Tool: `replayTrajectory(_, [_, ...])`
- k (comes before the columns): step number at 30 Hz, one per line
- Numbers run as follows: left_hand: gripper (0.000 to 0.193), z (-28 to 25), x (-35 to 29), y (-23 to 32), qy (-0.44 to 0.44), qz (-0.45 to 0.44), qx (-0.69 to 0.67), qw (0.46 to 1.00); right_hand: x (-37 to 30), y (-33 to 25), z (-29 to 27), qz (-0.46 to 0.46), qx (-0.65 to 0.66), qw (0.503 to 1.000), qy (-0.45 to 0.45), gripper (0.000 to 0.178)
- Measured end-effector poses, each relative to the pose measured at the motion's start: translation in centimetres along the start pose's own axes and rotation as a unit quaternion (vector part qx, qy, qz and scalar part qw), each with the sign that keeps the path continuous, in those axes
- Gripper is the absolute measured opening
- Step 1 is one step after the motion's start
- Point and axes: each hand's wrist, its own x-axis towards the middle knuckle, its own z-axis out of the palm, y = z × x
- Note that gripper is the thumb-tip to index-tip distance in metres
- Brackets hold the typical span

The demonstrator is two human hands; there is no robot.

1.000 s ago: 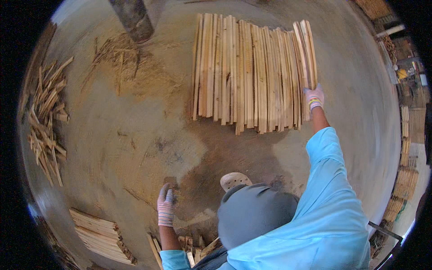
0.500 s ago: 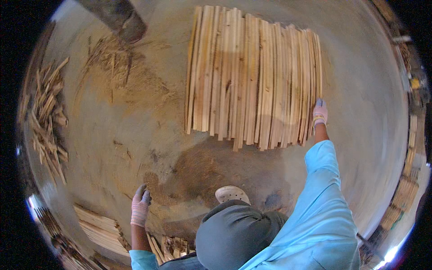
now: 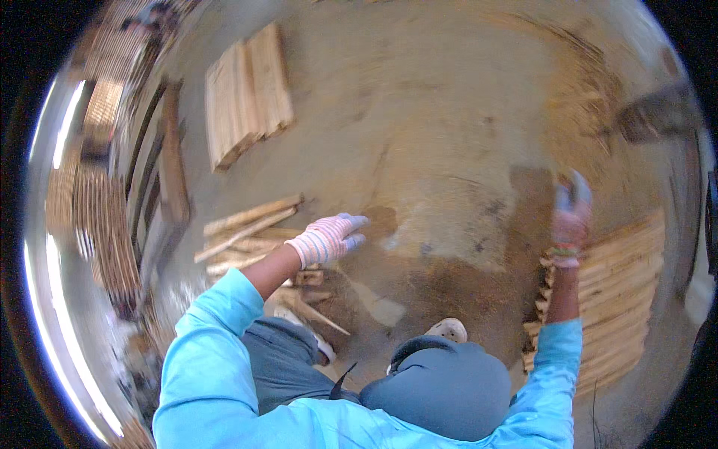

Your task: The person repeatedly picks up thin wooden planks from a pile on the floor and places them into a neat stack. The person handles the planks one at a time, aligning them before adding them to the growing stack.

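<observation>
My left hand [image 3: 329, 239], in a striped pink-and-white glove with grey-blue fingertips, is held out with its fingers stretched and nothing in them. It is nearest to a loose pile of wooden sticks [image 3: 250, 233] on the floor at the left. My right hand [image 3: 572, 217], gloved the same way and slightly blurred, has its fingers apart and holds nothing. Close by that hand lies a wide row of wooden strips [image 3: 617, 303] on the floor at the right. Farther off, left of centre, is a neat stack of pale wooden strips [image 3: 247, 97].
A wooden frame [image 3: 173, 157] and stacked strips [image 3: 105, 232] line the left side. At the far right a dark post [image 3: 654, 118] stands beside scattered sawdust and shavings [image 3: 587, 93]. My light clog [image 3: 449, 329] is on the stained concrete floor [image 3: 419, 135].
The view has swung left, so the wide row of strips now appears at the right. My right hand has come away from that row's edge. Both hands now hang over the floor.
</observation>
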Motion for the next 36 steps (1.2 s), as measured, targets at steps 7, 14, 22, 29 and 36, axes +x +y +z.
replayTrajectory(7, [0.042, 3.8, -9.6, -7.6, 0.157, -0.021, -0.082, 0.984, -2.5, -30.4, 29.1, -0.303, 0.099, 0.819, -0.476, 0.037])
replayTrajectory(14, [0.039, 8.2, -13.8, -7.7, 0.284, -0.049, -0.179, 0.941, -15.5, -41.1, 41.5, -0.287, -0.019, 0.781, -0.555, 0.055])
replayTrajectory(22, [0.036, 10.4, -13.8, -6.7, 0.310, -0.159, -0.286, 0.893, -17.3, -42.8, 45.5, -0.380, -0.132, 0.623, -0.671, 0.048])
replayTrajectory(29, [0.031, 19.0, -13.8, -3.5, 0.368, -0.319, -0.345, 0.802, -14.2, -28.0, 29.8, -0.383, -0.062, 0.700, -0.599, 0.057])
replayTrajectory(36, [0.081, 27.2, -10.7, -0.3, 0.355, -0.654, -0.228, 0.628, 0.1, -6.1, 9.3, -0.233, -0.285, 0.852, -0.372, 0.037])
